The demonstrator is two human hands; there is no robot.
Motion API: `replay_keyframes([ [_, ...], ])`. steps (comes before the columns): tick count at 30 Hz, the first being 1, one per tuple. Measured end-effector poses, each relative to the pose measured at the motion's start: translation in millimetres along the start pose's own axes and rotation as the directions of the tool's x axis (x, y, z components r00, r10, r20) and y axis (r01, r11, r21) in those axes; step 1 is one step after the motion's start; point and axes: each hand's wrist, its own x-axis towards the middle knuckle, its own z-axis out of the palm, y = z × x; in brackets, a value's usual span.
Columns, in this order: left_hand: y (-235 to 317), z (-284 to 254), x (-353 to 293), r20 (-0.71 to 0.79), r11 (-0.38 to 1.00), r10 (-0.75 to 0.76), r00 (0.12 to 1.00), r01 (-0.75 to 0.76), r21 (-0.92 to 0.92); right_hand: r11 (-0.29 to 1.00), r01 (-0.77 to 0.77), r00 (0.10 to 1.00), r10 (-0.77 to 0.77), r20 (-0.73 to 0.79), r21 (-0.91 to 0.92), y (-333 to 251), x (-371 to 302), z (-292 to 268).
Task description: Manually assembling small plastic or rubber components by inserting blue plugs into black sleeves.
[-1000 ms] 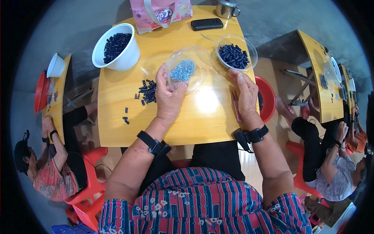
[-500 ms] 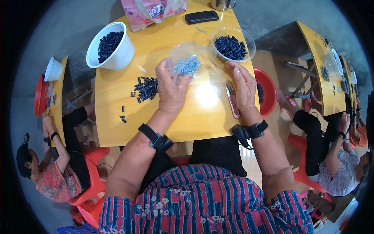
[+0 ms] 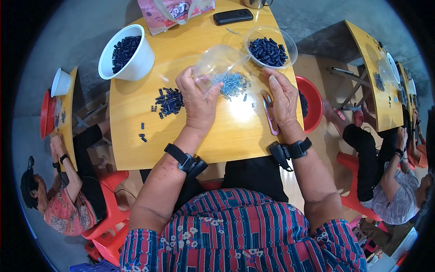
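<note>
My left hand [image 3: 199, 97] grips a clear plastic bag [image 3: 219, 59], tilted with its opening low over the table. Small silvery-blue pieces [image 3: 233, 85] lie in a loose heap at the bag's mouth, a few strayed to the right. My right hand [image 3: 283, 97] is right of the heap, fingers extended and apart from the bag, nothing visible in it. Pink-handled thread snips [image 3: 271, 119] lie just left of that hand. Left of my left hand sits a pile of short black plastic pieces [image 3: 170, 102], with a few loose ones nearer me.
A white tub [image 3: 145, 61] of black pieces stands far left, a clear bowl [image 3: 293, 54] of them far right. Behind are a pink bag [image 3: 158, 22], a black phone [image 3: 233, 17] and a metal cup [image 3: 256, 3]. A red basin [image 3: 312, 118] sits below the right edge. People work at both sides.
The silvery-blue pieces, bunched in the bag before, now spread over the table at its mouth. My left hand has tilted the bag; my right hand has barely moved.
</note>
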Motion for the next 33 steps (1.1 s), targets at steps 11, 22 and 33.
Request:
replay_keyframes([
  [11, -13.1, -7.9, 10.2, -0.098, 0.995, -0.035, 0.995, 0.025, -0.098, 0.994, 0.061, 0.998, -0.059, 0.024, -0.085, 4.5, 2.1, -2.7],
  [22, -2.4, -5.2, 4.6, -0.062, 0.966, -0.14, 0.988, 0.123, -0.226, 0.997, 0.057, 0.998, -0.056, 0.014, -0.052, 6.4, 2.2, -4.8],
  [33, -6.5, -15.2, 15.3, -0.119, 0.875, -0.32, 0.94, 0.245, -0.417, 0.989, 0.076, 0.997, -0.073, 0.026, -0.126, 6.4, 2.6, -5.9],
])
